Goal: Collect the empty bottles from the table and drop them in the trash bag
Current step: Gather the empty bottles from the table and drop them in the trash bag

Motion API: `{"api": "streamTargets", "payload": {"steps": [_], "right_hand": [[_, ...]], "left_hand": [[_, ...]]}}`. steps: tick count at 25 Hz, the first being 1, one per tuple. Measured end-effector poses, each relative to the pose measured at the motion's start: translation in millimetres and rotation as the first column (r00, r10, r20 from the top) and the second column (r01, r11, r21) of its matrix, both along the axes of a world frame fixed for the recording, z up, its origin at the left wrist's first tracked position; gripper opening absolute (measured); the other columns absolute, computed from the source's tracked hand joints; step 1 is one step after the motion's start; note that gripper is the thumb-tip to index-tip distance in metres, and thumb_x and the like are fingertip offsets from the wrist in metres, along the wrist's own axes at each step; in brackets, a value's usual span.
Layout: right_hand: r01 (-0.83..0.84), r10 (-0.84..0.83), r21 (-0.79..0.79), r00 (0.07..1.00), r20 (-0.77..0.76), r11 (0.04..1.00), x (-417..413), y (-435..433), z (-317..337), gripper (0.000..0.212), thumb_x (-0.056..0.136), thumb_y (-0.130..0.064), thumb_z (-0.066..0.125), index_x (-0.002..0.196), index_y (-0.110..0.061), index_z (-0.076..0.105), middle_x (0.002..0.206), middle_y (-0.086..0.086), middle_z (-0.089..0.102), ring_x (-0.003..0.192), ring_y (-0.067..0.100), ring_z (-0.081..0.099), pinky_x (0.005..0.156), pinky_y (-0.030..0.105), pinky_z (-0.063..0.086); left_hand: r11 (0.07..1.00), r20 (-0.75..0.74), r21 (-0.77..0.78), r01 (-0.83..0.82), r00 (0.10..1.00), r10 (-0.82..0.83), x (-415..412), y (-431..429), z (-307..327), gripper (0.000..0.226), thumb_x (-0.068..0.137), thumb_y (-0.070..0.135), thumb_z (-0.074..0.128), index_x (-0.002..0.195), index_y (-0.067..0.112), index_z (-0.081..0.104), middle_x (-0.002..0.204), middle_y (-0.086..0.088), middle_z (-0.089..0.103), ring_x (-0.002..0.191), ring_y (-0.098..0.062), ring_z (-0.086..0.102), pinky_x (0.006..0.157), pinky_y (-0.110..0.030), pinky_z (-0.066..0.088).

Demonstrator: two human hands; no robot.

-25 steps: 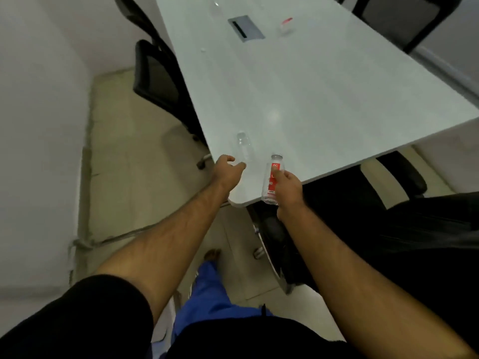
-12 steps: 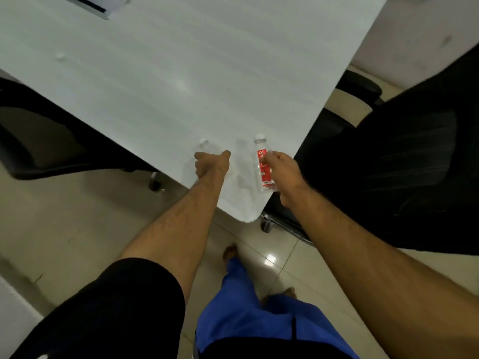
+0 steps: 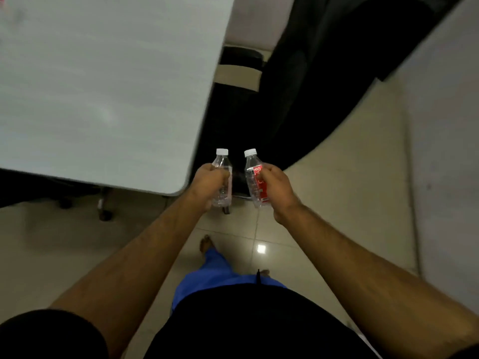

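My left hand [image 3: 208, 183] is shut around a clear unlabelled plastic bottle [image 3: 223, 161] with a white cap. In my right hand [image 3: 276, 189] I grip a clear bottle with a red label [image 3: 252, 174], also white-capped. Both bottles are upright, side by side, held in the air just past the near right corner of the pale grey table [image 3: 103, 86]. A large black shape, the trash bag [image 3: 324, 73], fills the upper right beyond the bottles. Its opening is not visible.
A black office chair [image 3: 241, 58] stands between the table and the black bag. Another chair's base and castor [image 3: 105, 206] sit under the table's near edge. Beige tiled floor [image 3: 350, 203] lies on the right, and a white wall [image 3: 445, 151] bounds it.
My left hand closed on the clear bottle and lifted it off the table. Both hands pulled back past the table corner, and the view turned right toward the black bag.
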State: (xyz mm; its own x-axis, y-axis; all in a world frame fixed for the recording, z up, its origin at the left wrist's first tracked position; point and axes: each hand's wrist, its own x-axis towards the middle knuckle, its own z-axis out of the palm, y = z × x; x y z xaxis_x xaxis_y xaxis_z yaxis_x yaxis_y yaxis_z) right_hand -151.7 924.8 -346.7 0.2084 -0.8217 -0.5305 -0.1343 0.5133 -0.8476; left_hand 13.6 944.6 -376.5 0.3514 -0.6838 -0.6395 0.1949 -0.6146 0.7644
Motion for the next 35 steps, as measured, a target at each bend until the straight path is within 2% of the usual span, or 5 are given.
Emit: {"api": "streamTargets", "payload": {"steps": [5, 8, 18, 27, 35], "right_hand": [[0.413, -0.415, 0.070, 0.909, 0.020, 0.908, -159.7, 35.9, -23.9, 0.007, 0.092, -0.019, 0.051, 0.093, -0.018, 0.058, 0.070, 0.003, 0.054, 0.055, 0.015, 0.047, 0.046, 0.022, 0.039], [0.612, -0.617, 0.094, 0.785, 0.044, 0.785, -225.1, 39.4, -31.9, 0.010, 0.080, -0.025, 0.053, 0.088, -0.020, 0.055, 0.069, 0.003, 0.052, 0.052, 0.014, 0.045, 0.043, 0.022, 0.037], [0.971, -0.974, 0.077, 0.226, 0.028, 0.227, -428.6, -2.4, -37.3, 0.018, 0.091, -0.011, 0.053, 0.104, -0.012, 0.065, 0.073, -0.001, 0.062, 0.057, 0.011, 0.056, 0.047, 0.020, 0.045], [0.913, -0.922, 0.148, -0.387, 0.021, -0.380, -597.9, 68.3, -79.2, 0.031, 0.093, -0.019, 0.067, 0.123, -0.015, 0.063, 0.097, 0.002, 0.071, 0.082, 0.016, 0.070, 0.068, 0.033, 0.060], [0.693, -0.730, 0.240, -0.673, -0.120, -0.679, -712.7, 157.0, -158.7, 0.039, 0.088, -0.017, 0.073, 0.124, -0.007, 0.059, 0.113, 0.012, 0.069, 0.095, 0.027, 0.069, 0.089, 0.046, 0.058]], "left_hand": [[0.904, -0.115, 0.005, 0.428, 0.898, -0.424, -159.8, -6.6, -9.5, 0.024, 0.060, 0.007, 0.057, 0.083, 0.010, 0.062, 0.071, -0.008, 0.061, 0.068, -0.020, 0.057, 0.062, -0.029, 0.045], [0.846, -0.175, 0.016, 0.534, 0.834, -0.523, -241.5, -22.5, -3.3, 0.016, 0.070, 0.003, 0.055, 0.081, 0.014, 0.061, 0.077, -0.010, 0.060, 0.068, -0.020, 0.055, 0.065, -0.030, 0.045], [0.465, -0.255, -0.024, 0.885, 0.445, -0.859, -505.1, -147.7, -6.8, 0.009, 0.078, 0.008, 0.052, 0.078, 0.014, 0.059, 0.069, -0.007, 0.055, 0.053, -0.019, 0.051, 0.054, -0.028, 0.044], [-0.210, -0.109, -0.010, 0.978, -0.210, -0.972, -764.2, -112.0, -44.5, 0.050, 0.079, 0.019, 0.078, 0.125, 0.011, 0.060, 0.098, -0.004, 0.070, 0.079, -0.015, 0.065, 0.061, -0.028, 0.051], [-0.655, 0.038, 0.140, 0.743, -0.665, -0.746, -948.2, -9.0, -103.6, 0.051, 0.080, 0.002, 0.074, 0.128, 0.009, 0.055, 0.085, 0.002, 0.059, 0.072, -0.009, 0.057, 0.054, -0.021, 0.044]]}}
